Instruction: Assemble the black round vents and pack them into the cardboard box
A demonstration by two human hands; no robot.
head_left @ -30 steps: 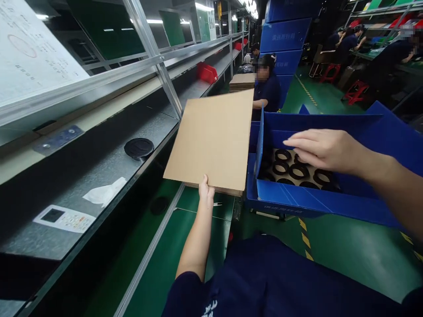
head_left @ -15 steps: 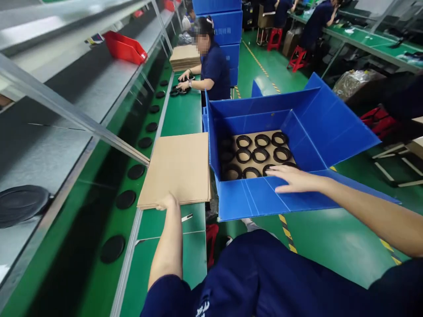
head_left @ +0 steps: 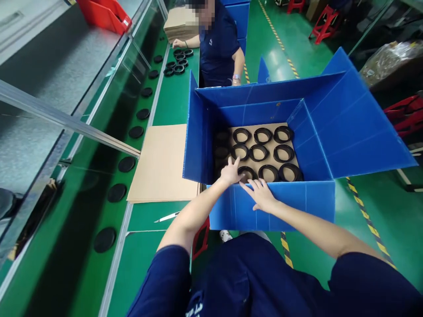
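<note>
A blue corrugated plastic box (head_left: 317, 132) stands open in front of me. Inside, several black rings (head_left: 259, 152) lie in rows on a brown cardboard sheet. My left hand (head_left: 230, 173) reaches over the near wall into the box, fingers spread, touching a ring in the near left corner. On the outside of the near wall rests my right hand (head_left: 261, 194), fingers apart and empty. A stack of cardboard sheets (head_left: 161, 163) lies on the green bench left of the box.
Black discs (head_left: 126, 164) ride along the dark conveyor belt on the left. A co-worker in dark blue (head_left: 220, 44) sits further down the bench with more rings and a cardboard stack. A red bin (head_left: 104, 15) sits on the upper shelf. A metal blade (head_left: 167, 216) lies on the bench.
My left hand let go of the cardboard sheets, which now lie flat on the bench, and moved into the box. My right hand slid down to the near wall. The view tilted down.
</note>
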